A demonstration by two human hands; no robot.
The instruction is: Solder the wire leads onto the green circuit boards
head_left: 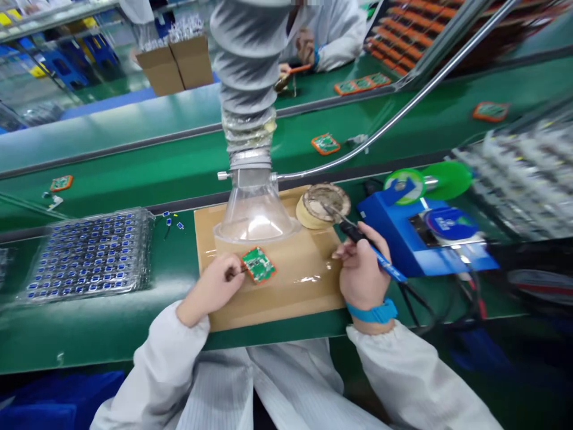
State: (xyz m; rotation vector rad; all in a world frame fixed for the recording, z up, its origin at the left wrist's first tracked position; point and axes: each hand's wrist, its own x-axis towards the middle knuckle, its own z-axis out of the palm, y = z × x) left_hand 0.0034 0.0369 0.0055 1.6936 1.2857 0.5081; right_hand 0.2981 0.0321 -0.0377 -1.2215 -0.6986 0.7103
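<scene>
My right hand [366,269] grips a soldering iron [380,257] with a blue and black handle. Its metal tip points left into a round, pale-sided pot [313,216] with a crusted brown top. My left hand [222,279] is closed, its fingertips pinched at the left edge of a green circuit board [258,264] in an orange frame. Thin dark lines, perhaps wires, show at those fingertips; the exact contact is partly hidden. Beneath the board lies a sheet of brown cardboard [286,298]. A clear fume hood [257,209] hangs just behind the board.
At left stands a clear tray [89,257] of small blue parts, with several loose parts [179,226] beside it. A blue solder-wire stand [403,230] with a green reel is at right. Framed boards [326,144] lie on the green belt [179,152]. A co-worker's hand [305,48] shows across it.
</scene>
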